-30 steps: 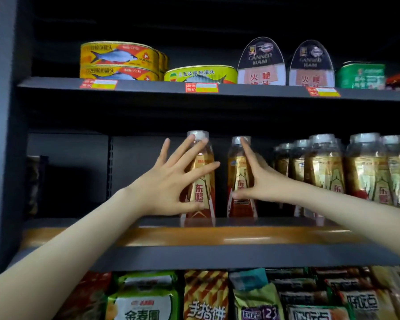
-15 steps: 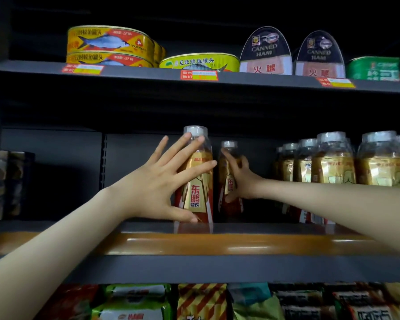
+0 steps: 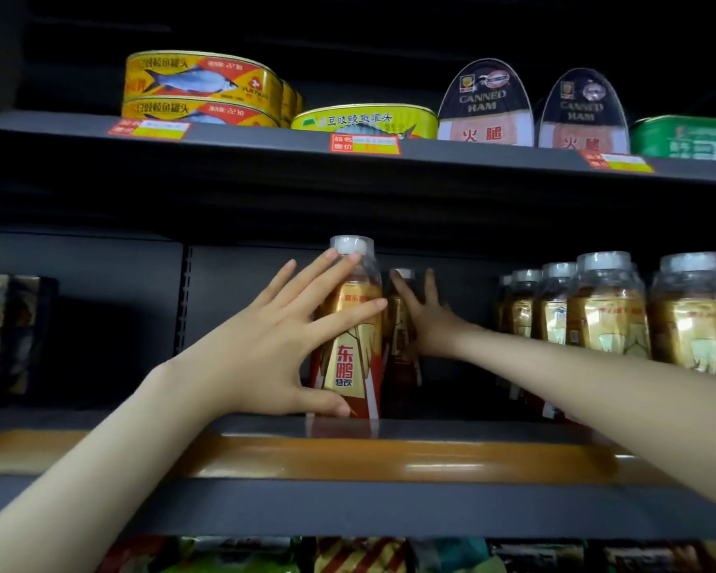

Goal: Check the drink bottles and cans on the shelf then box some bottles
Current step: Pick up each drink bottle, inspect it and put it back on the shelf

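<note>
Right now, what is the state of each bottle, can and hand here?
front bottle, upright, capped, at shelf front.
left hand, open, straight fingers touch front bottle.
rear bottle, upright, deeper on shelf.
right hand, open, touches rear bottle.
bottles at right, upright, capped.
fish cans, stacked two high.

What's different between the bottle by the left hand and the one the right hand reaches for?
The front bottle stands at the front of the shelf in good light, label readable; the back bottle sits deeper in shadow, label dim. The left hand lies spread against the front bottle; the right hand partly covers the back bottle. Both stand upright with pale caps and a similar shape.
</note>
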Tool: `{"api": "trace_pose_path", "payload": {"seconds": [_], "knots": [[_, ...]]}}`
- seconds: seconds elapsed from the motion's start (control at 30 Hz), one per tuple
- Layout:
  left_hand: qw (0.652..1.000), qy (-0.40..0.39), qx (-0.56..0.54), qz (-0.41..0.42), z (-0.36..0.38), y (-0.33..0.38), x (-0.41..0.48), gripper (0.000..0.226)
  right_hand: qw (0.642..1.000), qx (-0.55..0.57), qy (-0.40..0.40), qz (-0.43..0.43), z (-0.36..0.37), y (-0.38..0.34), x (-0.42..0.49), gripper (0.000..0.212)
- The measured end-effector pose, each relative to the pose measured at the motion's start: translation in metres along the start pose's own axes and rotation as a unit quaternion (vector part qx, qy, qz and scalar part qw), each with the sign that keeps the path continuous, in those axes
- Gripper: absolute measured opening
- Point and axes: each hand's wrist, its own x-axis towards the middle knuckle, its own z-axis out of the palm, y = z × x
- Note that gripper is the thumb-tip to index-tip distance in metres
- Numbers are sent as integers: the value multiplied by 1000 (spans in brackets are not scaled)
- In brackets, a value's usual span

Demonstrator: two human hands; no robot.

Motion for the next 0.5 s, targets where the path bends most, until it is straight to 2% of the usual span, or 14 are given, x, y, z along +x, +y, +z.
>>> {"api": "trace_pose_path", "payload": {"seconds": [0.1,0.2,0.3,0.37,0.43,0.5], "knots": [[994,21,-74,-81,-7,19,0,85,994,-93,63,-5,-32,-12,-37,100],[971,8,-112,-211,-14,48,8,86,961,-155,223,-52,-56,-4,-94,73],[952,-49,-100,-287,-15,70,20,89,916,-165,366,-15,-68,26,-144,71],[948,-44,-106,-298,-15,75,24,88,918,-144,363,71,-71,46,-162,82],[945,-28,-118,-305,-15,78,25,87,940,-113,286,145,-69,63,-170,93],[943,-14,-123,-310,-15,81,25,85,956,-86,221,173,-62,71,-171,100]]}}
